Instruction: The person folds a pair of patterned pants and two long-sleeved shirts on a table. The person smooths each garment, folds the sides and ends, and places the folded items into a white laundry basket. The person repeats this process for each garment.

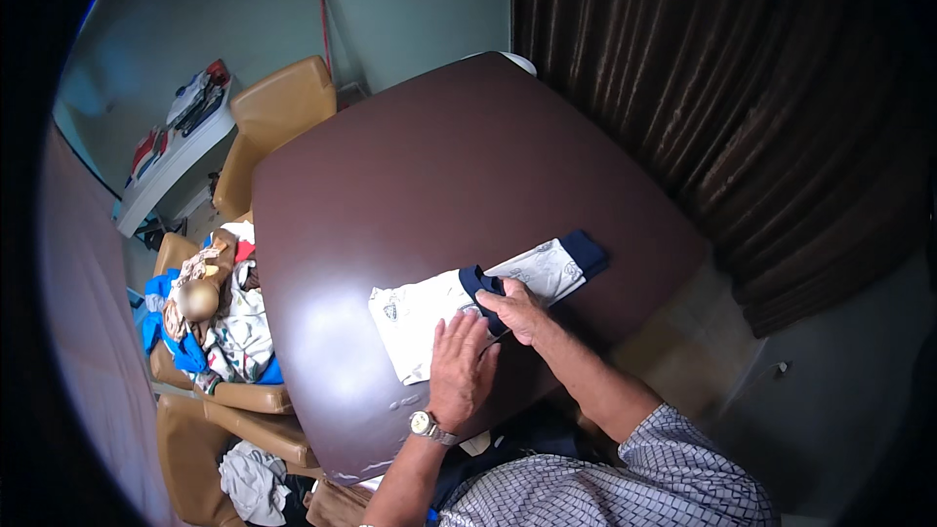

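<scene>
looks like I'm mid-fold here, left hand [462, 368] flat and open on the white printed garment [408, 316] near the table's [439, 161] edge, right hand [518, 313] pinching its navy band [470, 279], so next probably calls for lining up edges

White printed garment [415, 322], navy-trimmed, partly folded, on tabletop [390, 176].

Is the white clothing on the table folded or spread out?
Partly folded, it seems: the clothing lies in a narrow block, a navy-ended strip sticking out beyond the right hand.
</scene>
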### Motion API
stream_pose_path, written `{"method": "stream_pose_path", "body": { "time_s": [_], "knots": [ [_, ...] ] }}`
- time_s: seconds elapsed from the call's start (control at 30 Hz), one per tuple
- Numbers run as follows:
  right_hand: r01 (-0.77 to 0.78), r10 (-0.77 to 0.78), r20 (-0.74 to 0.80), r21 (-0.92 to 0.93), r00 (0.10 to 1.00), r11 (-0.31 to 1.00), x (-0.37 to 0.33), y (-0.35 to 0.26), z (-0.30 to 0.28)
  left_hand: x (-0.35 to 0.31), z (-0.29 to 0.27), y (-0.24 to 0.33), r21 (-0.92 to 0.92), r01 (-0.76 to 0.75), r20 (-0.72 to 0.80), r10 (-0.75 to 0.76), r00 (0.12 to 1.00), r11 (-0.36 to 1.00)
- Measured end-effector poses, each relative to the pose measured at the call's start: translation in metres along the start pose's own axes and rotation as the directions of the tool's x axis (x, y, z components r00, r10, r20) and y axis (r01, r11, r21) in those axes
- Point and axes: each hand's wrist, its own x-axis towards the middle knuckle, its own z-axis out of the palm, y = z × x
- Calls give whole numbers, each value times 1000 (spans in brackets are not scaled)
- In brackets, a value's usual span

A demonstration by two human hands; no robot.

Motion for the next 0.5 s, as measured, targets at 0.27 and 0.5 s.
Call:
{"method": "stream_pose_path", "body": {
  "time_s": [0.27,0.5],
  "knots": [
    [104,-161,-159,-315,974,943,1,-43,-63,7,2,-45,173,73,152,-100,983,982],
    [0,-277,-318,-656,907,754,8,-51,-129,1,28,-55,209,6,294,-69,953,978]
  ]
}}
